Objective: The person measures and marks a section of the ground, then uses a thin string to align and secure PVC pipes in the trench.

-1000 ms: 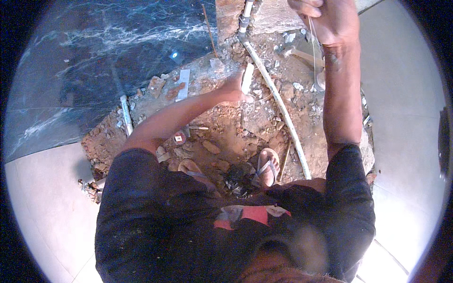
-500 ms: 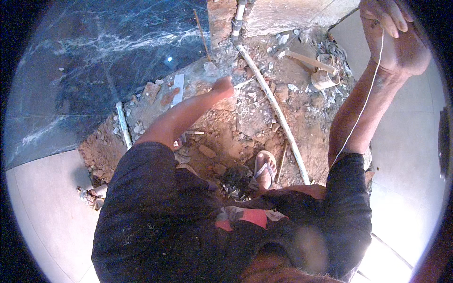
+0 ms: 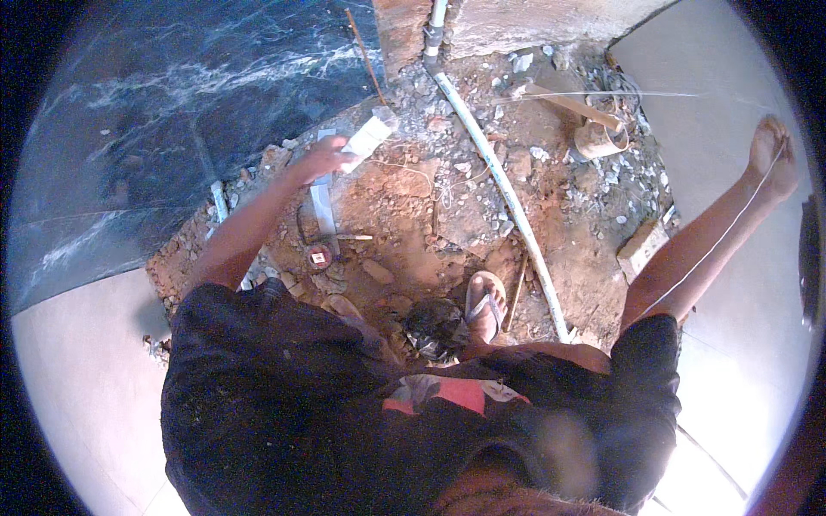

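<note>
My left hand (image 3: 325,162) is closed around the lower end of a white, cylinder-shaped object (image 3: 370,143) whose far end looks clear; its exact kind is not plain. Thin white string (image 3: 417,167) lies in loose loops on the rubble beside it. Far out to the right, my right hand (image 3: 773,159) has its fingers closed on a white string (image 3: 727,232) that runs back along my forearm. Another taut stretch of string (image 3: 619,93), blurred, crosses above a hammer (image 3: 572,107) with a wooden handle.
A white pipe (image 3: 503,189) crosses the broken ground. Beside the hammer stands a beige cup-like piece (image 3: 601,139). A thin rod (image 3: 366,56) leans by dark marbled tiles (image 3: 172,112). A grey flat strip (image 3: 323,211), a red round item (image 3: 319,256) and a block (image 3: 641,248) lie around.
My left hand has drawn back to the left, and the white cylinder now shows in it. My right hand has swung outward and lower, still with the string.
</note>
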The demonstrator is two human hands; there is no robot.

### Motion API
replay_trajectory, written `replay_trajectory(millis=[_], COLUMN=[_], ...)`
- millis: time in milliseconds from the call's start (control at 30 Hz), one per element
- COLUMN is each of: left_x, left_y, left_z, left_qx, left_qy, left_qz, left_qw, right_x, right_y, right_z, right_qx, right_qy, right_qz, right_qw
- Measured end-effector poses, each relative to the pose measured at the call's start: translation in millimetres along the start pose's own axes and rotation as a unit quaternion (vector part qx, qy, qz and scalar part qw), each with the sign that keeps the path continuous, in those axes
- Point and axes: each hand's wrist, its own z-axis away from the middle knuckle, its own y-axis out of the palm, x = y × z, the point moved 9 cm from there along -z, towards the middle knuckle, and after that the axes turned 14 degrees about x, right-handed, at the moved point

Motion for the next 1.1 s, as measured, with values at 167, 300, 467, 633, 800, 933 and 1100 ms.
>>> replay_trajectory(millis=[167,300,467,633,800,933,1100], left_x=[78,94,250,278,262,103,-176], left_y=[-49,-86,-160,-164,-154,-141,-61], left_z=[80,127,275,282,400,257,145], left_qx=[0.022,-0.014,0.000,-0.209,-0.197,-0.264,-0.206], left_qy=[-0.025,-0.022,-0.281,-0.274,-0.453,-0.216,0.179], left_qz=[-0.108,-0.222,-0.368,-0.299,-0.454,-0.444,-0.142], left_qw=[0.994,0.975,0.887,0.890,0.742,0.828,0.952], right_x=[80,89,36,139,-54,-115,-272], right_y=[-224,-240,-229,-187,-18,33,172], right_z=[51,69,70,34,72,40,69], right_qx=[-0.232,-0.234,-0.222,-0.104,-0.262,0.036,0.268], right_qy=[-0.079,-0.047,-0.070,0.011,0.191,0.194,0.261], right_qz=[0.083,0.210,0.203,0.390,0.490,0.528,0.604], right_qw=[0.966,0.948,0.951,0.915,0.809,0.826,0.704])
